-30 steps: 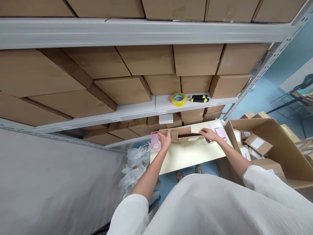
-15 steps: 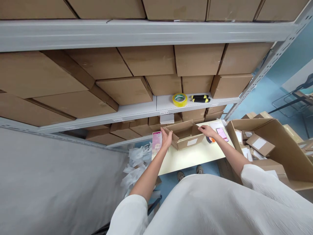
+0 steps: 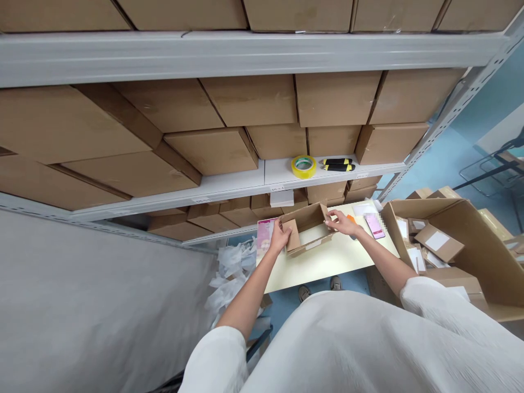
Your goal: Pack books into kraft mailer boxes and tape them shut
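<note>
A small open cardboard box point(image 3: 306, 225) stands tilted on the pale yellow table point(image 3: 323, 267), its flaps loose and a white label on its front. My left hand point(image 3: 280, 237) grips the box's near left corner. My right hand point(image 3: 340, 222) pinches its right end wall. Beside my left hand lies a pink printed packet point(image 3: 265, 234), partly under the box's edge. To the right of my right hand are an orange item point(image 3: 351, 219) and a smartphone with a pink screen point(image 3: 374, 226).
A white shelf point(image 3: 229, 188) overhead holds a yellow tape roll point(image 3: 303, 166), two yellow-and-black utility knives point(image 3: 338, 164) and stacked cartons. A large open carton point(image 3: 438, 229) with small boxes stands right. Crumpled clear plastic point(image 3: 231, 278) lies left of the table.
The box has turned and tilted between my hands, with its open top now facing me more. My right hand has moved left with it, uncovering the orange item.
</note>
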A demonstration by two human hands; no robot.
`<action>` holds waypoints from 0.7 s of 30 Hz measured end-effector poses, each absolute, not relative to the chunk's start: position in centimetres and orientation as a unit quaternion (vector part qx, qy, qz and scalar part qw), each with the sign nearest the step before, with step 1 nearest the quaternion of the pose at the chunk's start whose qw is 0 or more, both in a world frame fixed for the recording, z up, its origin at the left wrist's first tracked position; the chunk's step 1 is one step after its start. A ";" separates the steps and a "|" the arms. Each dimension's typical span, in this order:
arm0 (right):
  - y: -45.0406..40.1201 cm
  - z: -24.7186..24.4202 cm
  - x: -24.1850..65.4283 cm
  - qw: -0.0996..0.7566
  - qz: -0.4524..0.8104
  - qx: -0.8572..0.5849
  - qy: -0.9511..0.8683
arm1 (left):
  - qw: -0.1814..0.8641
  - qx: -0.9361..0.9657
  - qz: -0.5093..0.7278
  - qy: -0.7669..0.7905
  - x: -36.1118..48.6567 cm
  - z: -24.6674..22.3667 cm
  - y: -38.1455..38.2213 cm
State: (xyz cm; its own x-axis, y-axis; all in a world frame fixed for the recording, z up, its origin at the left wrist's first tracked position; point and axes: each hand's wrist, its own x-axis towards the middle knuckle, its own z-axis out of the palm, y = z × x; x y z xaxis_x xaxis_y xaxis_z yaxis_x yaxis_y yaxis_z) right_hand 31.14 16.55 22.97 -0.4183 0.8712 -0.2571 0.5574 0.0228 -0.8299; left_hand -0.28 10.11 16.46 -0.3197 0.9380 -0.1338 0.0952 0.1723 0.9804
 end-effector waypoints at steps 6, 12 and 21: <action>16.5 22.9 31.8 0.131 0.470 -0.493 -0.721 | 0.389 0.387 0.506 0.665 -0.7 16.7 10.4; 16.6 23.3 33.4 0.044 0.493 -0.469 -0.731 | 0.375 0.389 0.524 0.659 -1.4 16.1 10.9; 16.7 21.3 34.0 0.153 0.558 -0.452 -0.679 | 0.486 0.318 0.502 0.641 -3.1 16.5 10.0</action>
